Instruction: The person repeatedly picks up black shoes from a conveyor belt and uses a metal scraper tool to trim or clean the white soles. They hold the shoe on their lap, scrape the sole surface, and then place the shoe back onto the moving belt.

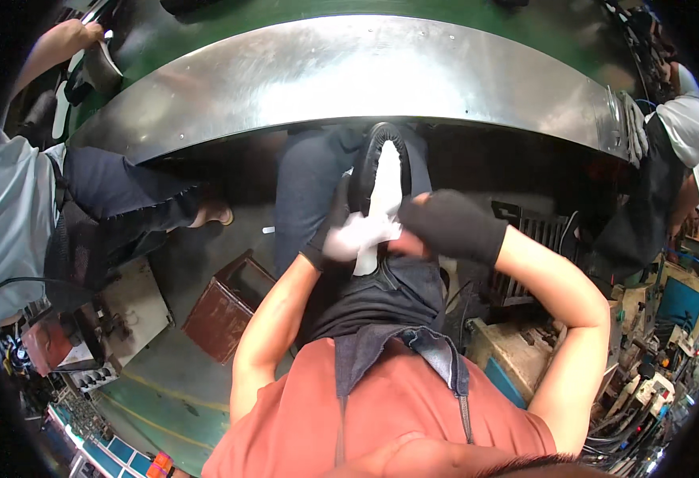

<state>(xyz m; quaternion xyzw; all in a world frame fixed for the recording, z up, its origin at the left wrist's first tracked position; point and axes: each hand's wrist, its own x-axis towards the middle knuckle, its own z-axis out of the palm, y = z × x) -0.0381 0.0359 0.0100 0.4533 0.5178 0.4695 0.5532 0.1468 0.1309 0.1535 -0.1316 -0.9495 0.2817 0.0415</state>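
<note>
A black shoe upper (400, 159) is stretched over a white shoe last (387, 187), bottom side up, between my thighs, its toe near the metal bench edge. My left hand (335, 219), in a black fingerless glove, lies along the shoe's left side and grips it. Its palm side is mostly hidden. From the right, my right hand (422, 219), also in a black glove, reaches over the heel half, its fingers smeared by motion. Between the hands, across the last, is a pale, blurred, crumpled-looking piece (363, 233); I cannot tell what it is or which hand holds it.
A curved-looking metal bench front (365, 72) spans ahead, with a green surface (285, 28) beyond it. A brown box (226, 307) stands on the floor at left. People sit on both sides. Machinery (516, 350) and a dark slatted crate (528, 247) are at right.
</note>
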